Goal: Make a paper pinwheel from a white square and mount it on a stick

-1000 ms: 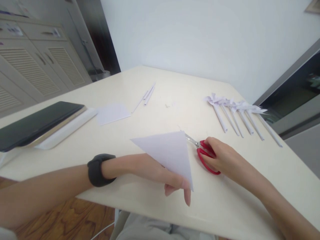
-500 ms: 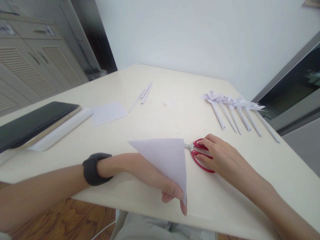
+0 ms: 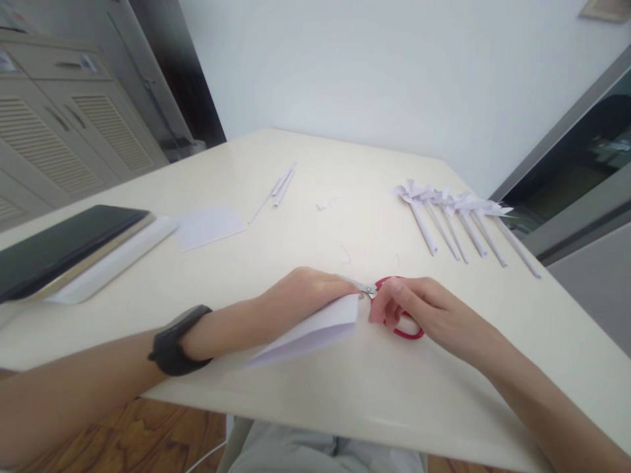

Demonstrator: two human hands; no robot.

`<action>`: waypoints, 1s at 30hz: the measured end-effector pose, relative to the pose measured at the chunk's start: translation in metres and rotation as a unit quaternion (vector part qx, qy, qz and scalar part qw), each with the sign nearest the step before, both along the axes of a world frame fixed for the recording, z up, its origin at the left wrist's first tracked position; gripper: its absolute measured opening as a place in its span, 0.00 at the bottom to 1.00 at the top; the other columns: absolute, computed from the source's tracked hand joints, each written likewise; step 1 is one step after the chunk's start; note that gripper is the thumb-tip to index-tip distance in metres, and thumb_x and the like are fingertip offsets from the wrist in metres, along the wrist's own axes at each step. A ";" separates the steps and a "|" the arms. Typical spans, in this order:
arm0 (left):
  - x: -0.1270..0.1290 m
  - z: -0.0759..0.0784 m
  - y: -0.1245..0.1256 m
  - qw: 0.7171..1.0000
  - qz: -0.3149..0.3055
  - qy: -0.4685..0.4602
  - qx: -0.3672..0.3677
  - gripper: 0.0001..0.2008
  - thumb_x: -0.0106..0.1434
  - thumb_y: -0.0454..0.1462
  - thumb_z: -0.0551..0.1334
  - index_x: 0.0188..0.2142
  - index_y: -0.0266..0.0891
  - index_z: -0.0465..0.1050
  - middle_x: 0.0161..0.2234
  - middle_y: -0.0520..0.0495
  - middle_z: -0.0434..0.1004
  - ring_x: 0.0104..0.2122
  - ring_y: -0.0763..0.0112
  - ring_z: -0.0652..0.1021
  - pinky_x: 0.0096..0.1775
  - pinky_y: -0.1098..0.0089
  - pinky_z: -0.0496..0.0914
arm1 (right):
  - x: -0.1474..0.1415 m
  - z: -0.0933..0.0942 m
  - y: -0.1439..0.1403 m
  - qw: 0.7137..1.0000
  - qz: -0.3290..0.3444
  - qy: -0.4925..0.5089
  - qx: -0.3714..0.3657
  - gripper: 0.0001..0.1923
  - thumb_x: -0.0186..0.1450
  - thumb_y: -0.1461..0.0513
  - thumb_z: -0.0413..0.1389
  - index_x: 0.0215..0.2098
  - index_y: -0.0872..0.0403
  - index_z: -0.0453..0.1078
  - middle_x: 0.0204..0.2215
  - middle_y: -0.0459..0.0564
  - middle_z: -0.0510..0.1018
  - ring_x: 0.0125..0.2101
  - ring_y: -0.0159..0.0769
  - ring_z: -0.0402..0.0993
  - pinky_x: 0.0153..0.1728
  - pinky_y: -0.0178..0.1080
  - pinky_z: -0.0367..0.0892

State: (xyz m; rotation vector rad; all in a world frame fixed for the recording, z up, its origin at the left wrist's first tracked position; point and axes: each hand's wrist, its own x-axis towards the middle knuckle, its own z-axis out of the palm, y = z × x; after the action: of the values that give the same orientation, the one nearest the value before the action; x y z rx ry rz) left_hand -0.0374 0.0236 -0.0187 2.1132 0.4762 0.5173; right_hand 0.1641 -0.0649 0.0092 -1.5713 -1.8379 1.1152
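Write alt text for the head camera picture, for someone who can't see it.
A person's left hand holds a folded white paper low over a cream table while the right hand grips red-handled scissors beside it. A row of paper pinwheels lies farther right.

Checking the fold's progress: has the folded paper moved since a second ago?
Yes. The paper has dropped from upright to nearly flat on the table, beside the scissors.

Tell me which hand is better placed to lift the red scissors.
Right. The right hand already rests on the red scissors, fingers at the handles; the left hand is occupied holding the folded paper.
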 end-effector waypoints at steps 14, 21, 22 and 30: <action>0.000 0.011 -0.005 0.991 0.120 0.024 0.044 0.20 0.68 0.39 0.49 0.60 0.46 0.56 0.38 0.50 0.75 0.30 0.75 0.73 0.34 0.73 0.68 | -0.017 -0.014 -0.001 0.993 -0.012 0.114 -0.015 0.13 0.64 0.60 0.53 0.22 0.53 0.63 0.21 0.41 0.66 0.25 0.29 0.64 0.28 0.35 0.57; 0.003 0.015 -0.002 0.968 0.013 -0.043 -0.246 0.11 0.63 0.42 0.58 0.41 0.38 0.70 0.39 0.47 0.74 0.39 0.67 0.75 0.38 0.69 0.69 | -0.016 -0.013 -0.003 0.994 -0.041 0.003 0.105 0.10 0.63 0.62 0.53 0.24 0.53 0.63 0.19 0.40 0.66 0.24 0.30 0.61 0.26 0.35 0.55; 0.003 0.014 -0.002 0.965 -0.006 -0.037 -0.259 0.10 0.61 0.41 0.60 0.39 0.38 0.70 0.38 0.47 0.74 0.39 0.65 0.75 0.39 0.68 0.70 | -0.016 -0.012 -0.003 0.993 -0.037 -0.002 0.115 0.10 0.63 0.62 0.53 0.24 0.53 0.63 0.20 0.41 0.66 0.24 0.29 0.62 0.26 0.35 0.55; 0.005 0.011 -0.007 0.971 0.001 -0.028 -0.236 0.08 0.57 0.40 0.63 0.34 0.38 0.72 0.33 0.49 0.74 0.37 0.63 0.75 0.38 0.65 0.70 | -0.020 -0.012 -0.004 0.992 -0.035 -0.008 0.124 0.10 0.63 0.66 0.50 0.23 0.53 0.63 0.20 0.41 0.67 0.24 0.29 0.63 0.25 0.34 0.56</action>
State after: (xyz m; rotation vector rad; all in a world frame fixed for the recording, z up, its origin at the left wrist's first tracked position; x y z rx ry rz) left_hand -0.0324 0.0168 -0.0078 1.6387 0.5132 0.4147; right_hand 0.1440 -0.0693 -0.0029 -1.4905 -1.8374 0.8107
